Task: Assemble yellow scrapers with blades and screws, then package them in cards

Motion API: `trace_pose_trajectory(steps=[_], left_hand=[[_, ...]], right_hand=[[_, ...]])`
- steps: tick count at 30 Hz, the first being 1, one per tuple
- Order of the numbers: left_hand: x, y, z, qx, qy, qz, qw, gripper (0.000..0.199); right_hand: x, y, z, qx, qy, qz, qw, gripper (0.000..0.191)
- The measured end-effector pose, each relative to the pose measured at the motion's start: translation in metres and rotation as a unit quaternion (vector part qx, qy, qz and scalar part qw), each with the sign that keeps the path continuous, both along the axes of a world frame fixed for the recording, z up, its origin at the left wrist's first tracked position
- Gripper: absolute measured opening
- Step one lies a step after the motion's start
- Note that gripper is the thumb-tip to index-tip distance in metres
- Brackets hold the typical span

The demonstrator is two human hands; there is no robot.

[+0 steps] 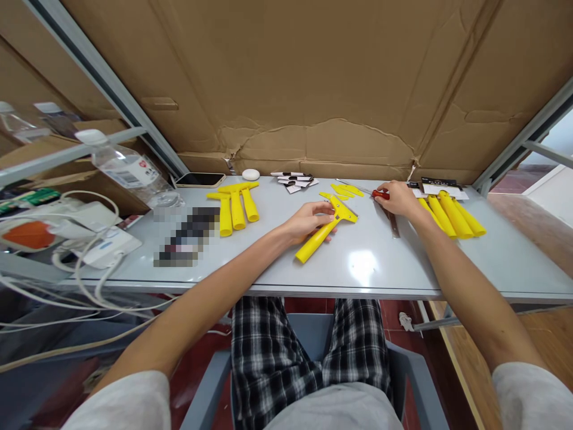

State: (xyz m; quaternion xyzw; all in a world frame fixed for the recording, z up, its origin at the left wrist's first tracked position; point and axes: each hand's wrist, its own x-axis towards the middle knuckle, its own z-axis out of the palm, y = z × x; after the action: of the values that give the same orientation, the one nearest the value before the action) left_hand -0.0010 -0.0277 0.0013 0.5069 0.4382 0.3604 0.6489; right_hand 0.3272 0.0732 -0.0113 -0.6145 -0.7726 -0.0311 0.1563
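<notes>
My left hand (pixel 310 222) is closed around the neck of a yellow scraper (pixel 319 240), its head turned up and to the right and its handle slanting down toward me. Over on the right, my right hand (pixel 398 198) grips the red handle of a screwdriver (pixel 379 194), whose thin shaft points left. Just below that hand lies a brown metal strip (pixel 394 226). Between the hands and farther back rest several flat yellow pieces (pixel 345 190). Three yellow scraper handles (pixel 237 206) lie side by side to the left.
Several yellow handles (pixel 454 218) with black-and-white cards lie at the right. Small cards (pixel 295 180), a white round object (pixel 250 174) and a phone (pixel 200 180) line the back of the table (pixel 268 269). A plastic bottle (pixel 129 170) and white cables (pixel 96 251) crowd the left.
</notes>
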Motion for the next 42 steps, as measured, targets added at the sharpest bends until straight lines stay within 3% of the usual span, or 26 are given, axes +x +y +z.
trace_pose_trajectory(steps=[5, 10, 12, 15, 21, 25, 32, 38, 42], left_hand=[[0.001, 0.001, 0.000, -0.004, 0.001, 0.005, 1.000, 0.032], [0.000, 0.002, -0.002, -0.007, -0.002, 0.006, 1.000, 0.035], [0.000, 0.003, -0.004, -0.008, -0.001, 0.006, 1.000, 0.035], [0.000, 0.004, -0.006, -0.008, 0.001, 0.007, 1.000, 0.035], [-0.001, 0.005, -0.009, -0.012, -0.010, 0.012, 1.000, 0.032], [-0.001, 0.006, -0.010, -0.011, -0.016, 0.018, 1.000, 0.036], [0.000, 0.006, -0.010, -0.010, -0.016, 0.035, 0.999, 0.039], [0.001, 0.005, -0.008, -0.004, -0.021, 0.042, 0.999, 0.036], [0.001, 0.005, -0.009, -0.006, -0.021, 0.043, 0.999, 0.038]], right_hand=[[0.005, 0.004, 0.000, -0.027, 0.037, 0.003, 0.999, 0.037], [0.005, 0.003, 0.008, 0.035, 0.179, 0.038, 0.982, 0.034], [0.004, 0.003, 0.013, 0.077, 0.283, 0.041, 0.955, 0.030], [0.004, 0.005, 0.022, 0.126, 0.417, 0.043, 0.899, 0.040], [0.018, 0.007, 0.038, 0.173, 0.546, 0.105, 0.813, 0.061], [0.023, 0.002, 0.045, 0.189, 0.524, 0.178, 0.811, 0.059], [0.017, -0.007, 0.050, 0.202, 0.522, 0.224, 0.798, 0.056], [0.019, -0.013, 0.056, 0.194, 0.517, 0.245, 0.797, 0.047], [0.013, -0.022, 0.061, 0.180, 0.532, 0.215, 0.799, 0.047]])
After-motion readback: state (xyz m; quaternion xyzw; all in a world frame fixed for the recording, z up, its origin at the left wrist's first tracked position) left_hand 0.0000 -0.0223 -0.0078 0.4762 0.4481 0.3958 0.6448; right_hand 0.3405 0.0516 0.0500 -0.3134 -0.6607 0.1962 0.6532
